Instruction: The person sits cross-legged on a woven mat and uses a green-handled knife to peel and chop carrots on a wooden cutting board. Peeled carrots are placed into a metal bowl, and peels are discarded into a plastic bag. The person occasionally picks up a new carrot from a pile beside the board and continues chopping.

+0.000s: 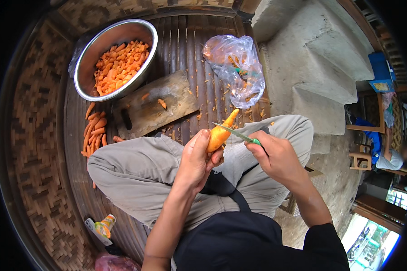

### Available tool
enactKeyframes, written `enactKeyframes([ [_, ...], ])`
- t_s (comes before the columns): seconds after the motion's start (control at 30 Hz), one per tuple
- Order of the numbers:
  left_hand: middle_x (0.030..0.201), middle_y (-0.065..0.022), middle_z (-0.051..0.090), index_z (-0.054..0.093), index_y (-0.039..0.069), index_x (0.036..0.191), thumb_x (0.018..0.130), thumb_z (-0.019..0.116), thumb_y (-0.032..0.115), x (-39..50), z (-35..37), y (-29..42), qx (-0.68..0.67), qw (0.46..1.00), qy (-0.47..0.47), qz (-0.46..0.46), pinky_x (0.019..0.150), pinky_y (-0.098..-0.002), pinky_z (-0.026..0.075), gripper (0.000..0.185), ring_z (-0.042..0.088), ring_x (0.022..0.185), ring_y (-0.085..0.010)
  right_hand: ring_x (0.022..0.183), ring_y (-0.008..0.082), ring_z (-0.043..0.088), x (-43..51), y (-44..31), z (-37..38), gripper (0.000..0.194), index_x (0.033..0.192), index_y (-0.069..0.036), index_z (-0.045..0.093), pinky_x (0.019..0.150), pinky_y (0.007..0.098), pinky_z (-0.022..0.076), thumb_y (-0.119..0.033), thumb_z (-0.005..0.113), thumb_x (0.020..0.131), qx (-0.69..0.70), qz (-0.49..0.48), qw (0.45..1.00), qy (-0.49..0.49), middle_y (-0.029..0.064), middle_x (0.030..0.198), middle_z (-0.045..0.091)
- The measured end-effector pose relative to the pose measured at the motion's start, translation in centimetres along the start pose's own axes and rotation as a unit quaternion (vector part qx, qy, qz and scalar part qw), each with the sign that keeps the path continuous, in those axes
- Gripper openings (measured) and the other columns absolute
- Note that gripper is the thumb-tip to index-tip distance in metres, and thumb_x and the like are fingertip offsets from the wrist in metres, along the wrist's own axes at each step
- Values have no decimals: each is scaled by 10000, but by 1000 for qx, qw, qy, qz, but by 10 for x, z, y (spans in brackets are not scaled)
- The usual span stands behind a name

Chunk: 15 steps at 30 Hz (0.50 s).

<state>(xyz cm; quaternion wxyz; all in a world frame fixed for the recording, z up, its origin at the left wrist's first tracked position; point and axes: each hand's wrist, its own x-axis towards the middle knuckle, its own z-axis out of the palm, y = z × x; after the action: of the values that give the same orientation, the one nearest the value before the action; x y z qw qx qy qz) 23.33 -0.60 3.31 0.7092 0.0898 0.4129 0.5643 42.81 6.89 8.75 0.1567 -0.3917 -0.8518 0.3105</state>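
Note:
My left hand [201, 157] grips a carrot [217, 139] by its thick end, with the thin tip pointing up and away from me. My right hand [274, 154] is closed around the green handle of a small knife [235, 132], whose blade lies across the carrot's middle. Beyond them a worn wooden cutting board [152, 118] bears a small carrot piece [162, 103]. A metal bowl [150, 64] holds many cut carrot pieces [118, 67]. Several whole carrots [95, 132] are piled near my left knee. Orange peelings lie scattered on the slatted platform.
A clear plastic bag [246, 84] with peelings lies at the platform's [190, 44] right edge. Concrete steps [318, 67] rise beyond it. A phone [97, 232] and a printed plastic cup [105, 226] lie at lower left by the woven wall [37, 152]. A person [390, 159] is at far right.

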Motion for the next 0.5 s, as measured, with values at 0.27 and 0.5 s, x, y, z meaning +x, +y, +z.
enactKeyframes([
  [0.27, 601, 23, 465, 575, 75, 1014, 1089, 440, 508, -4, 1, 0, -10, 1000, -7, 0, 557, -245, 331, 459, 293, 442, -57, 746, 327, 698, -3, -3, 1, 183, 1017, -48, 641, 609, 399, 541, -207, 709, 957, -6, -27, 1000, -5, 104, 908, 715],
  [0.5, 654, -15, 505, 595, 37, 1104, 1070, 499, 505, -3, -5, -1, -37, 998, -45, 14, 500, -187, 314, 479, 335, 482, -45, 761, 293, 693, -3, -7, 0, 291, 1233, -70, 668, 648, 377, 538, -201, 681, 973, 34, -28, 998, 34, 113, 933, 709],
])
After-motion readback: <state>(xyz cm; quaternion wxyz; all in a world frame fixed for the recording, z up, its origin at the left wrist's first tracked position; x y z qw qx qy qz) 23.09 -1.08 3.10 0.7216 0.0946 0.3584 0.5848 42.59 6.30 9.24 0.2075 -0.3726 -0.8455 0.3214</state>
